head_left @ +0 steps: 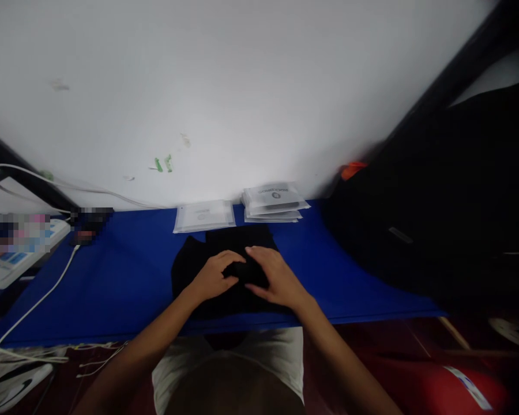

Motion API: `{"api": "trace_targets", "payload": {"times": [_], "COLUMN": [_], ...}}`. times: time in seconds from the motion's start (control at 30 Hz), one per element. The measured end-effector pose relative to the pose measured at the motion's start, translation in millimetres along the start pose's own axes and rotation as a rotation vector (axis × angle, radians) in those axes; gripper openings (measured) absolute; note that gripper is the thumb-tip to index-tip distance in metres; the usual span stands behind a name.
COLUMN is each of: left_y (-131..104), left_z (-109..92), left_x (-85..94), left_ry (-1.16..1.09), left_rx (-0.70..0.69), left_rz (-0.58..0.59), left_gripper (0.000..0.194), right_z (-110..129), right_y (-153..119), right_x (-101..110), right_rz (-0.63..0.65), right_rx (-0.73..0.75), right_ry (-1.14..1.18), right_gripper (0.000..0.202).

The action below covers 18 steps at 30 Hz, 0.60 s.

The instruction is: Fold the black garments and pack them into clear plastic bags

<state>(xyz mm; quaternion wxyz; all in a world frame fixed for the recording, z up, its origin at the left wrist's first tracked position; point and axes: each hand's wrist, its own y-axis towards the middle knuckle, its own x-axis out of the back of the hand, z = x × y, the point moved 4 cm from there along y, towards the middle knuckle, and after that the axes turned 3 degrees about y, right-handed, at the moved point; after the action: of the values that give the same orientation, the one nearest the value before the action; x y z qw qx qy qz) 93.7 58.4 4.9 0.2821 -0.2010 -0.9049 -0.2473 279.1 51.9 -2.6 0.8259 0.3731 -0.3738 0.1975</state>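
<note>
A black piece of cloth, possibly a folded garment, lies on the blue-covered table in front of me. My left hand rests on its left-middle part, thumb and fingers apart. Facing it from the right, my right hand lies on the same cloth with its thumb spread from the fingers. A small gap of black cloth shows between the two hands. The dark fabric hides its own folds. Just beyond it are a flat translucent packet and a stack of similar packets with dark print.
A large black mass fills the right side, with an orange bit beside it. At left are a white box-like object, partly blurred out, and a white cable. A white wall rises behind the table.
</note>
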Motion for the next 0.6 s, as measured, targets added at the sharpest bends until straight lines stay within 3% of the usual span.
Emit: {"api": "trace_targets", "payload": {"times": [0.13,0.17,0.23,0.3,0.33,0.37,0.47,0.6], "left_y": [1,3,11,19,22,25,33,38], "left_z": [-1,7,35,68,83,98,129,138], "left_x": [14.7,24.5,52.4,83.2,95.1,103.8,118.6,123.0], "left_ry": [-0.239,-0.234,-0.093,0.235,0.404,0.535,0.580,0.584], "left_rx": [0.001,0.039,0.165,0.234,0.244,0.258,0.275,0.264], "left_rz": [0.399,0.421,0.276,0.084,0.049,0.066,0.148,0.223], "left_gripper": [0.035,0.033,0.030,0.031,0.031,0.030,0.021,0.017], "right_z": [10,11,12,12,12,12,8,5], "right_y": [6,4,-1,-6,-9,-10,-13,-11], "right_x": [-21,-24,-29,-32,-34,-35,-38,-37], "right_rz": [0.185,0.212,0.248,0.251,0.243,0.230,0.176,0.133], "right_rx": [-0.023,-0.041,-0.056,-0.067,-0.075,-0.084,-0.111,-0.115], "right_ry": [-0.016,-0.032,-0.063,-0.066,-0.055,-0.041,0.012,0.066], "right_gripper": [0.075,0.072,0.064,0.057,0.054,0.053,0.049,0.042]}}
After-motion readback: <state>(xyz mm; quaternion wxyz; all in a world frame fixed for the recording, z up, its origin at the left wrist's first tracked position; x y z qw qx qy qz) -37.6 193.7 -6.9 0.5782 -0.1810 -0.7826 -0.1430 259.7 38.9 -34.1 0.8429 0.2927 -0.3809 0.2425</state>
